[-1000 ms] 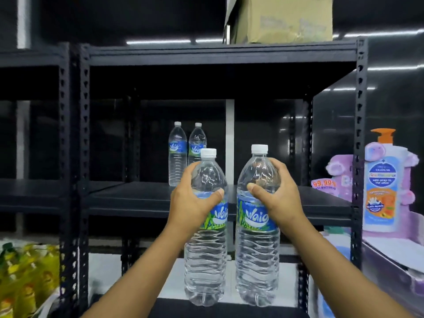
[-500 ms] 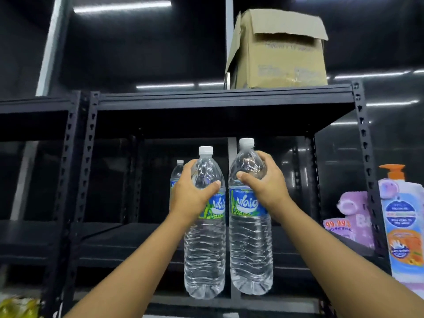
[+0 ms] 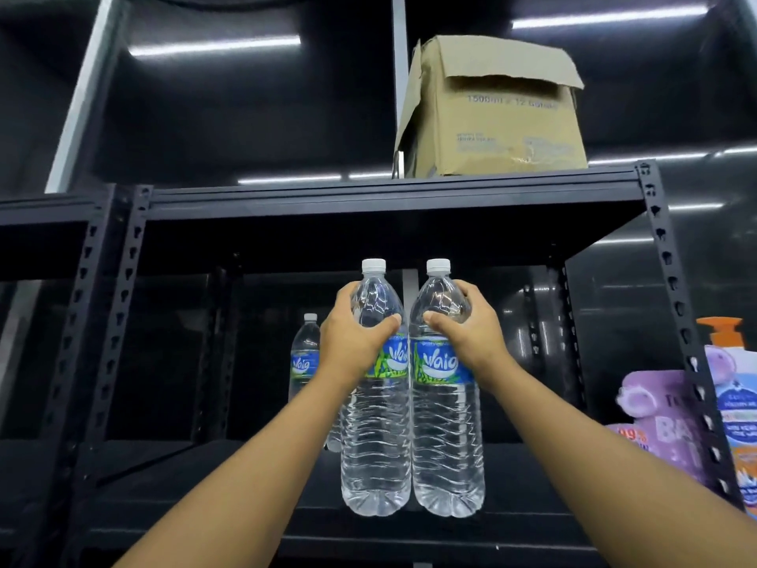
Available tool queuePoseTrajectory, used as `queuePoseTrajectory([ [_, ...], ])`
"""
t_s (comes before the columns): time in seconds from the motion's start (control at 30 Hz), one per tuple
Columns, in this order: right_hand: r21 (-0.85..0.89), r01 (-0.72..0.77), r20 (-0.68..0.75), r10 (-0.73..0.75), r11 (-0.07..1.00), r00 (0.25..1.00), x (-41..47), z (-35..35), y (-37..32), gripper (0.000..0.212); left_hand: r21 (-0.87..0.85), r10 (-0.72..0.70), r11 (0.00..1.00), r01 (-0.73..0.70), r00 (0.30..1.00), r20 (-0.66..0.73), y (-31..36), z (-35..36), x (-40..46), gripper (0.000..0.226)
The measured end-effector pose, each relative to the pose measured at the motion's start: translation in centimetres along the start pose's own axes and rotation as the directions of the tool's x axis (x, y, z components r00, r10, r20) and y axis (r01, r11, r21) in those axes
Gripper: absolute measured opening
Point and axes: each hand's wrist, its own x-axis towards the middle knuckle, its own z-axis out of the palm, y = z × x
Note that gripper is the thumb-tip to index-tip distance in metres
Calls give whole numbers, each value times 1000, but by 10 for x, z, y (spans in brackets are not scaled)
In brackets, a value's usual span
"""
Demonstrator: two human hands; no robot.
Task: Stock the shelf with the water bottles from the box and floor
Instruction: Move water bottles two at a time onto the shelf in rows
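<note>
A: Dark stockroom, strip lights reflected on glossy black walls, and a black metal shelf fills the view.

B: Both arms are up! The left hand grips the shoulder of the left water bottle, fingers and thumb curled round it.

A: And the right hand is wrapped round the right water bottle the same way. Both upright, side by side, touching at the labels.

B: They're in front of the middle shelf board. Resting on it? Can't tell.

A: Further back stands a third bottle. Up top, a cardboard box, flap open.

B: Far right, a purple package and an orange-capped pump bottle.
</note>
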Motion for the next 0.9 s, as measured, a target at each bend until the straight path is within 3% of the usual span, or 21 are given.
queuePoseTrajectory([
  [0.2, -22, -51, 7, 51, 998, 999, 17, 6, 34, 70, 13, -25, 1000, 24, 1000, 7, -32, 24, 14, 55],
  [0.37, -28, -85, -17, 84, 996, 996, 21, 12, 71, 56, 39, -60, 998, 58, 998, 38, -62, 41, 19, 47],
  [0.6, -59, -68, 23, 69, 996, 997, 32, 19, 93, 61, 23, -56, 998, 54, 996, 64, -84, 58, 29, 42],
  [0.8, -33, -96, 53, 98, 995, 994, 35, 18, 105, 61, -20, -45, 999, 47, 997, 69, -93, 63, 31, 56],
  [0.9, -29, -94, 62, 96, 995, 994, 35, 17, 105, 72, -56, -51, 997, 55, 996, 77, -94, 63, 31, 57],
])
